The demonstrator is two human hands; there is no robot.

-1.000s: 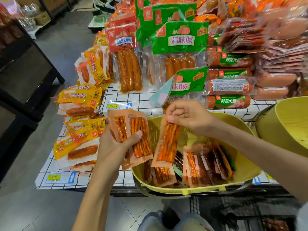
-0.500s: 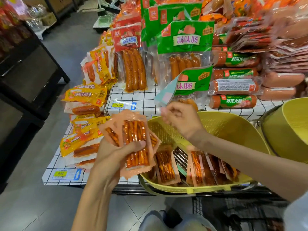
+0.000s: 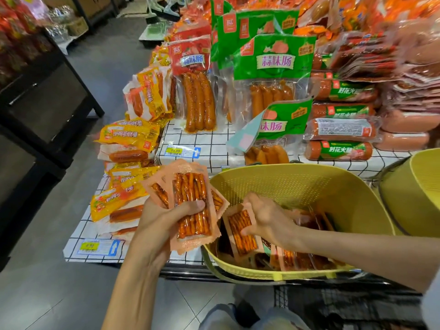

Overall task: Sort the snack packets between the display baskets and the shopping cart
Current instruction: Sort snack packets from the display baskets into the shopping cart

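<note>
My left hand (image 3: pixel 164 217) holds a fan of three peach-edged snack packets (image 3: pixel 191 206) with orange strips inside, thumb pressed across the front one, just left of the yellow display basket (image 3: pixel 285 184). My right hand (image 3: pixel 266 217) reaches into that basket and pinches another peach snack packet (image 3: pixel 241 232) at its top edge. Several more packets (image 3: pixel 300 258) of the same kind lie on the basket floor. A black wire shopping cart (image 3: pixel 333 303) shows at the bottom right, below the basket.
A checked cloth (image 3: pixel 209 141) covers the display table, with yellow sausage packs (image 3: pixel 128 134), red and green sausage bags (image 3: pixel 273 63) and ham rolls (image 3: pixel 340 129) stacked behind. A second yellow basket (image 3: pixel 414 186) stands at the right. A dark shelf unit (image 3: pixel 42 103) flanks the grey aisle floor.
My right hand added its lifted packet to the fan in my left hand, then dropped down into the basket and took hold of another packet there.
</note>
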